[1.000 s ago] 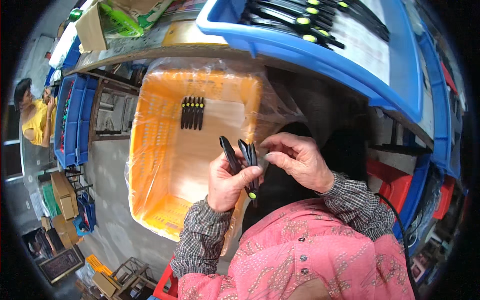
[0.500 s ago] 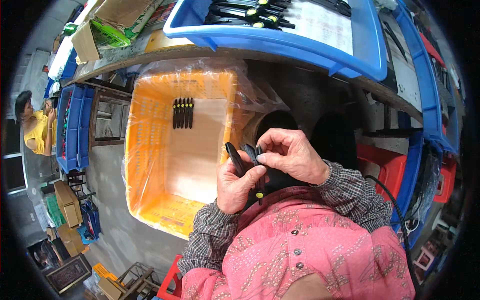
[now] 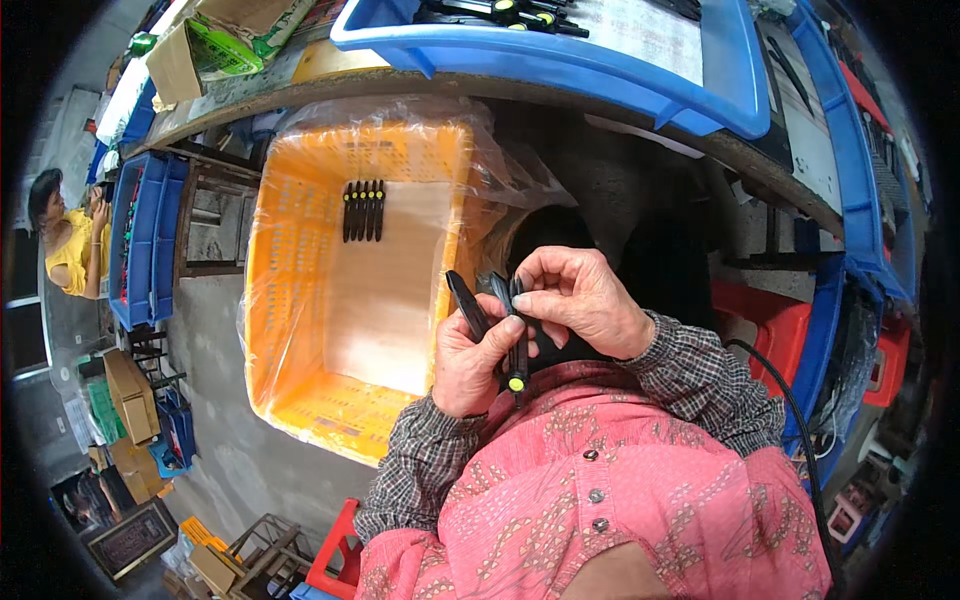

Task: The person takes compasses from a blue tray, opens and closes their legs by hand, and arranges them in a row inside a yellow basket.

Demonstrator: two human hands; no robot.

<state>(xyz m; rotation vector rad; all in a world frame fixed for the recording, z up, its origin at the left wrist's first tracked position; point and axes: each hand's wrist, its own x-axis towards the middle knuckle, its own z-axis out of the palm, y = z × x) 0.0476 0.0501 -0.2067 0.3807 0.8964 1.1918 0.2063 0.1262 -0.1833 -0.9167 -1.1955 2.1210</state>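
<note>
Presently, left hand (image 3: 470,365) wraps a dotted black piece (image 3: 517,362) and a second black piece (image 3: 465,297), thumb pressed across. Both held in front of the torso (image 3: 600,440), just right of the orange crate (image 3: 255,330). Dotted piece: long axis runs away from torso, dot at near end. Right hand (image 3: 585,305), nearer its far tips, pinches there from the right; exact contact unclear.

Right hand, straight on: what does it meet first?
Likely the slim black piece with a yellow-green dot, held in the left hand; the right hand seems to touch it, depth unclear.
</note>
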